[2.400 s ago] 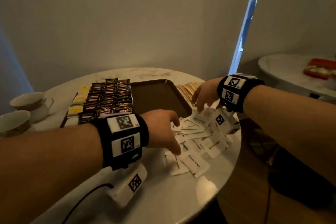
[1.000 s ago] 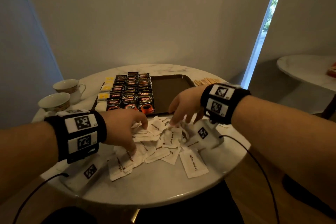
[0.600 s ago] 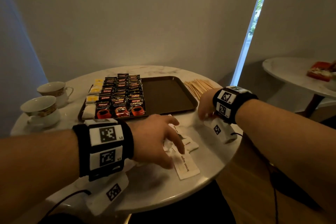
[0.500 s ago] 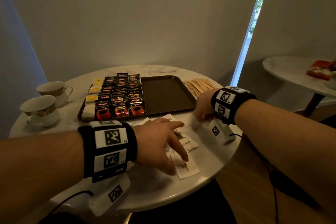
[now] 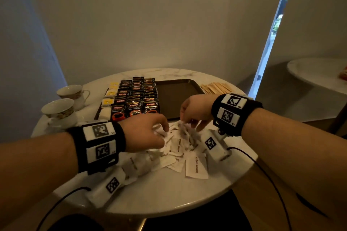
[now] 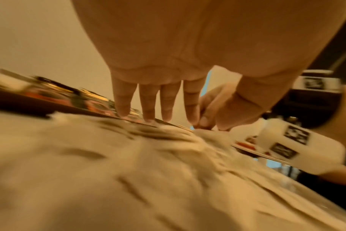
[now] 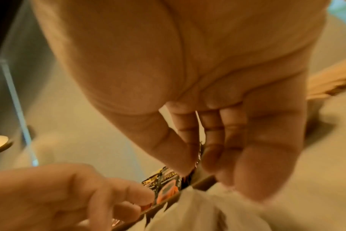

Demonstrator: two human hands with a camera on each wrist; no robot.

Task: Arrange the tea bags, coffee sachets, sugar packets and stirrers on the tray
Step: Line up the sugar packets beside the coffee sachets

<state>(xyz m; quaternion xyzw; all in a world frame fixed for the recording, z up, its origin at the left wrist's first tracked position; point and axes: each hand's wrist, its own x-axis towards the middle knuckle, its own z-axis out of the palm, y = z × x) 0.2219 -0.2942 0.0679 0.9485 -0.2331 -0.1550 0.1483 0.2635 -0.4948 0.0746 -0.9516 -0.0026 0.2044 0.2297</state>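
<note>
A brown tray (image 5: 178,95) lies at the back of the round marble table (image 5: 169,195). Its left half holds rows of black coffee sachets (image 5: 137,97) and a column of yellow tea bags (image 5: 110,95). Wooden stirrers (image 5: 216,88) lie to the right of the tray. White sugar packets (image 5: 180,148) lie in a loose pile in front of it. My left hand (image 5: 163,131) reaches onto the pile, with straight fingers (image 6: 148,109) touching the packets. My right hand (image 5: 189,124) pinches packets (image 7: 198,203) at the pile's far edge with thumb and fingers (image 7: 213,156).
Two teacups (image 5: 60,110) (image 5: 72,92) stand at the table's left edge. A wall runs close behind the table. A second marble table (image 5: 319,73) stands at the far right. Cables trail from both wrist cameras over the table's near edge.
My right hand has moved left from the table's right side to the pile. The left hand has shifted forward, so both hands now meet at the pile's far edge by the tray.
</note>
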